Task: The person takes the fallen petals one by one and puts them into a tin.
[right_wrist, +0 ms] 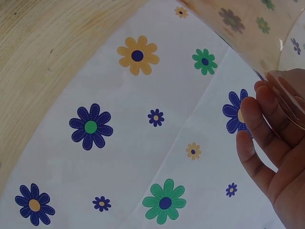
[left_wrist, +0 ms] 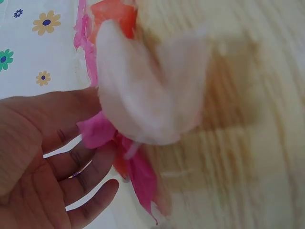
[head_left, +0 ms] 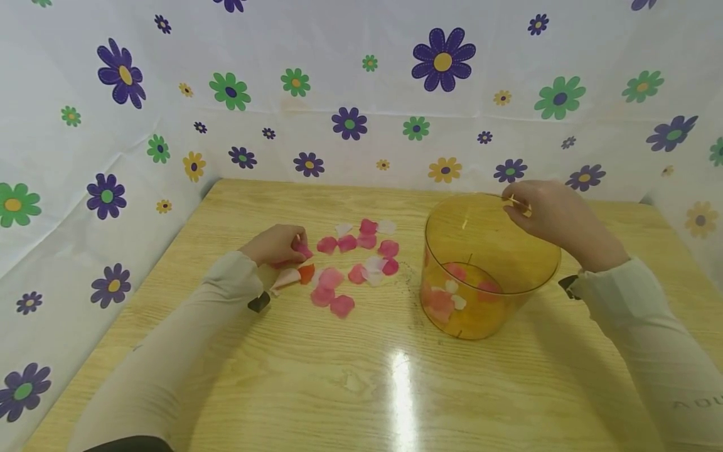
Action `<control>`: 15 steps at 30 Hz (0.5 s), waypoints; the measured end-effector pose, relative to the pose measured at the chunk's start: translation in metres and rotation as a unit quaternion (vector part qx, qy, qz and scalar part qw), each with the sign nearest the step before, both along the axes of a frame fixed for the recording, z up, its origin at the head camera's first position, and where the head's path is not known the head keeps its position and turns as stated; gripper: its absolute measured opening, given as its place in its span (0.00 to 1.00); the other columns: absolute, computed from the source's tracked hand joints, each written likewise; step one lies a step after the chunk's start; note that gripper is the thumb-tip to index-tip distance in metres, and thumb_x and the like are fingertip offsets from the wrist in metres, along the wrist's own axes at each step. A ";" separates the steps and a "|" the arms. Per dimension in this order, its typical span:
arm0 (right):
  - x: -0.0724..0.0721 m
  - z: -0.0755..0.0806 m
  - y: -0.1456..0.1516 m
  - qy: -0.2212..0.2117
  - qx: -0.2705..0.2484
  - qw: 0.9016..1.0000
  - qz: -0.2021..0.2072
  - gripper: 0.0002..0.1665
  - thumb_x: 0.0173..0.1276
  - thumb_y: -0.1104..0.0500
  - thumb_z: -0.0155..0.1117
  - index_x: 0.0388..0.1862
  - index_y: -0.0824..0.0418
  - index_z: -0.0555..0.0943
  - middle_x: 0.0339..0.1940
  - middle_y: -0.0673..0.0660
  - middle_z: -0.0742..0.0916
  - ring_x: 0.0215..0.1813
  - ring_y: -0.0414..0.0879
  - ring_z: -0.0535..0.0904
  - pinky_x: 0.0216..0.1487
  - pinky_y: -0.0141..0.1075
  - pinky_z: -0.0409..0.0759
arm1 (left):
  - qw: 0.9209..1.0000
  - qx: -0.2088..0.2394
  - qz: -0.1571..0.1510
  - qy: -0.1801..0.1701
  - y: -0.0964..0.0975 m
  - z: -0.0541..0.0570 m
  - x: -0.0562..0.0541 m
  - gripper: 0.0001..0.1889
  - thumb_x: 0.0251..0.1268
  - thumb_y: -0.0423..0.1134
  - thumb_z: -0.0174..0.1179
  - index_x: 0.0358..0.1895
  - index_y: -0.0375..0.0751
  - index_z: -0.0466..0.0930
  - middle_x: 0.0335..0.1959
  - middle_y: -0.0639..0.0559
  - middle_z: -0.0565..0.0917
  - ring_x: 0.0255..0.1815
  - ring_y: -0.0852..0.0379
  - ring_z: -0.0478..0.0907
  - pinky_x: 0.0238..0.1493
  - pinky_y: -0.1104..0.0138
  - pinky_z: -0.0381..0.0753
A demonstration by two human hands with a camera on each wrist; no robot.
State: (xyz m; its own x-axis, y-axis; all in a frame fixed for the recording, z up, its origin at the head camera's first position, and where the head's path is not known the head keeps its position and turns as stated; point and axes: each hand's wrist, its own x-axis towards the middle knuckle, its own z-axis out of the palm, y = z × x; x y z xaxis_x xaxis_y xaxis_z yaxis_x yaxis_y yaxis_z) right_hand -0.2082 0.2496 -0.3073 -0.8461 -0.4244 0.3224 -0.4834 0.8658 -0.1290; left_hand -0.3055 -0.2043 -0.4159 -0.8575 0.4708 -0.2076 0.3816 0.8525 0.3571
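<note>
With its thumb and fingers, my left hand [head_left: 278, 243] pinches a bright pink petal [left_wrist: 97, 130] at the left end of a loose scatter of petals. Beside that hand lie a pale, curled petal [head_left: 287, 278] and an orange petal [head_left: 306, 274]. My right hand [head_left: 543, 210] grips the far right rim of a see-through amber bucket [head_left: 491, 323]. Several pink and white petals [head_left: 440, 304] show through its wall. In the right wrist view, the right fingers [right_wrist: 267, 102] bend round the clear rim.
More pink and white petals [head_left: 331, 277] are spread on the wood-grain table [head_left: 316, 389] between the left hand and the bucket. A white cloth with printed flowers [head_left: 390, 37] stands behind the table and along its left side. Light glares on the front of the tabletop.
</note>
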 end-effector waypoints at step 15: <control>0.001 0.001 -0.001 -0.004 0.002 1.000 -0.003 0.09 0.60 0.66 0.63 0.40 0.67 0.81 0.35 0.65 0.87 0.32 0.54 0.83 0.38 0.49 0.82 | 0.999 0.006 0.010 0.036 0.007 0.032 0.012 0.04 0.57 0.37 0.63 0.32 0.41 0.80 0.30 0.47 0.81 0.30 0.54 0.73 0.35 0.65 0.75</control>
State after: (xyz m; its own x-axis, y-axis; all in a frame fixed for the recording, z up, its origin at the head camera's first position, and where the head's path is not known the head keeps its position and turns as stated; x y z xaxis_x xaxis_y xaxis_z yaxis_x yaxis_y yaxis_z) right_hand -0.2076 0.2487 -0.3063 -0.8511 -0.4214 0.3131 -0.4777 0.8690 -0.1289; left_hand -0.2939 -0.1977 -0.3835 -0.8794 0.4549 -0.1403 0.3887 0.8563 0.3400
